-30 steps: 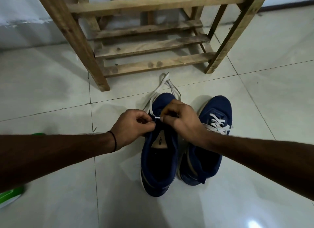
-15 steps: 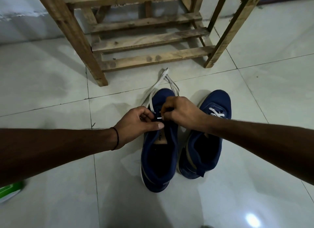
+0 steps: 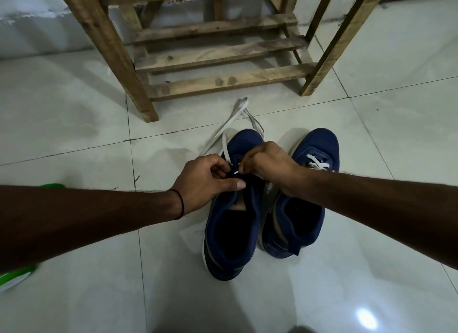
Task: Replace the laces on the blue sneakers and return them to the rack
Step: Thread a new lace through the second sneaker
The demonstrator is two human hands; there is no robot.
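Fingers of left hand (image 3: 208, 181) and right hand (image 3: 267, 164) pinch white lace (image 3: 230, 122) above unlaced blue sneaker (image 3: 233, 233). Laced blue sneaker (image 3: 314, 144) sits just beside it on floor (image 3: 74, 109).

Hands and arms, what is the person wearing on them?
No sleeves or gloves show. The left hand has a thin black band at the wrist; the right hand wears nothing visible.
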